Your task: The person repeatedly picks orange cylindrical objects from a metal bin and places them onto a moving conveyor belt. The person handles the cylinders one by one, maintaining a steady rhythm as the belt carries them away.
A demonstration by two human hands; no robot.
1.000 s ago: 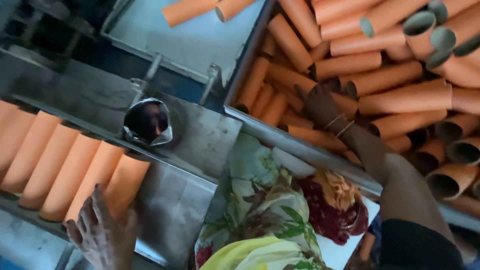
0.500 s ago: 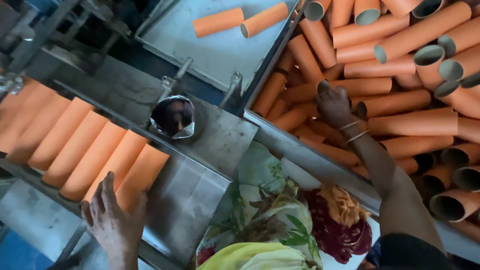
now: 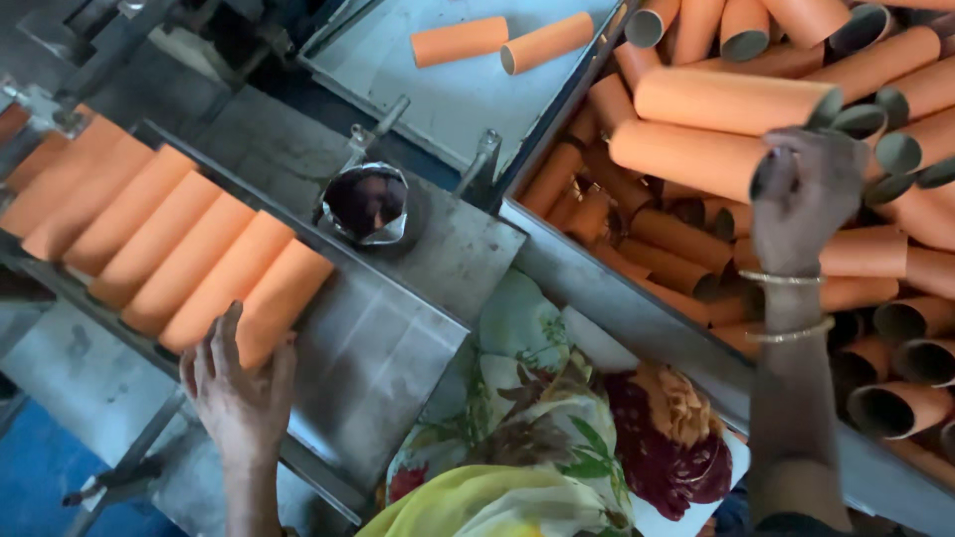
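My right hand [image 3: 804,204] reaches into a metal bin [image 3: 597,288] heaped with orange cardboard tubes and grips the dark open ends of two long tubes [image 3: 716,129] lifted above the pile. Bangles circle that wrist. My left hand [image 3: 237,388] rests with fingers spread against the near end of the last orange tube [image 3: 284,293] in a row of several tubes [image 3: 149,234] lying side by side on a sloped metal tray [image 3: 383,368].
A small steel cup [image 3: 365,204] sits on the grey ledge behind the tray. A farther metal tray [image 3: 438,99] holds two loose orange tubes [image 3: 502,40]. Flowered cloth [image 3: 537,418] covers my lap. Blue floor [image 3: 40,467] shows lower left.
My right hand has lifted out of the pile, raising two tubes by their ends. My left hand has slid up to touch the last tube in the row.
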